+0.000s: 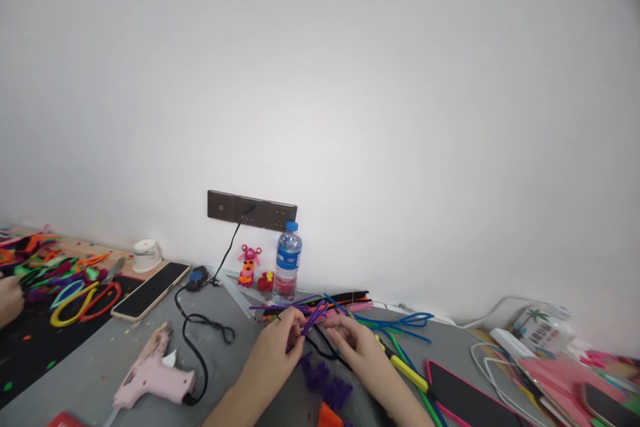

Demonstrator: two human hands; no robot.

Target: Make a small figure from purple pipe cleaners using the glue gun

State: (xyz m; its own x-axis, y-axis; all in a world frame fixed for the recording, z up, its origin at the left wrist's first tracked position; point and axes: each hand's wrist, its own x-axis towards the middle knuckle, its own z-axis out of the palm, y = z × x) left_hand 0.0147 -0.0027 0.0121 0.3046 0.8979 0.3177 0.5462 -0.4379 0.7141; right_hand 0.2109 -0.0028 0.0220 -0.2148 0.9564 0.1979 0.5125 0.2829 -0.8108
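Observation:
My left hand (pixel 280 347) is closed, with thumb and forefinger pinched on a bent purple pipe cleaner (pixel 315 315) above the desk. Just right of it, my right hand (pixel 357 343) has its fingers curled together, and whatever lies between its fingertips is hidden. Beneath the hands lie purple fuzzy pieces (pixel 325 379) and an orange piece (pixel 330 415). Behind them spreads a pile of loose pipe cleaners, with blue pipe cleaners (pixel 413 321) to the right. A yellow-handled tool (pixel 407 372) rests beside my right forearm.
A pink glue gun (pixel 155 380) and a phone (pixel 151 290) lie left. A water bottle (pixel 287 267) and small figure (pixel 247 267) stand by the wall. Scissors (pixel 103 300) lie near another person's hand (pixel 10 300). Right are a pink-edged dark device (pixel 470 397) and white cables (pixel 493 373).

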